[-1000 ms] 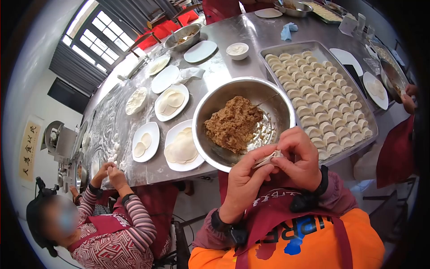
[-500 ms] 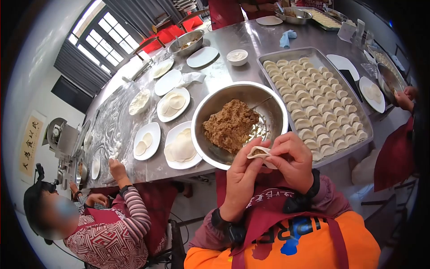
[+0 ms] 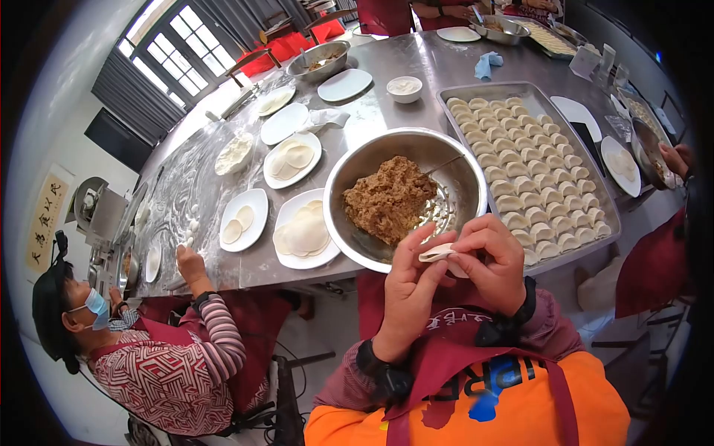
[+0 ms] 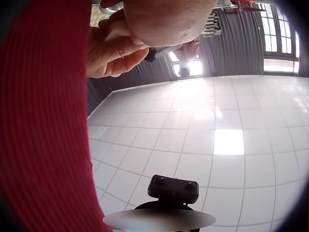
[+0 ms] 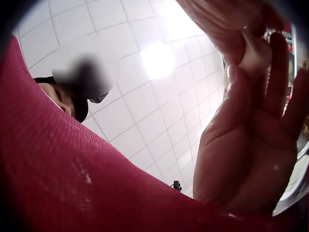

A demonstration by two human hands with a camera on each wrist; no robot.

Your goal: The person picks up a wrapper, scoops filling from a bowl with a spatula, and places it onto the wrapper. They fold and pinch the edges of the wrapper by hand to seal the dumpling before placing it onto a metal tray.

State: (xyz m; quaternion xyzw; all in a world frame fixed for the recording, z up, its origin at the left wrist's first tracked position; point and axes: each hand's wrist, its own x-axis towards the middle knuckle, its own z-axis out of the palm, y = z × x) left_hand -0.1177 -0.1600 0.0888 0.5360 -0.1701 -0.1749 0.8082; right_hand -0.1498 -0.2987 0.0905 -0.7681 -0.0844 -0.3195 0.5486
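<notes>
In the head view a half-folded dumpling [image 3: 437,254] is held between both hands at the near rim of a steel bowl [image 3: 332,215] of brown minced filling [image 3: 390,197]. My left hand [image 3: 407,293] pinches its left end between thumb and fingers. At the other end, my right hand [image 3: 491,264] pinches the wrapper's edge. The pale dumpling [image 5: 257,54] also shows between the fingertips in the right wrist view, above the palm of the right hand [image 5: 244,150]. The left wrist view catches part of the left hand [image 4: 164,21]; the dumpling is hidden there.
Right of the bowl lies a metal tray [image 3: 617,223] with rows of folded dumplings [image 3: 532,171]. To its left are plates of round wrappers [image 3: 303,232] and a bowl of flour [image 3: 234,154]. At the left a seated person [image 3: 163,357] reaches to small dough pieces [image 3: 192,230].
The dumpling turned in my fingers; half a second ago brown filling showed in its opening, now its edges are closer together. The neighbour's hands, together at first, have separated.
</notes>
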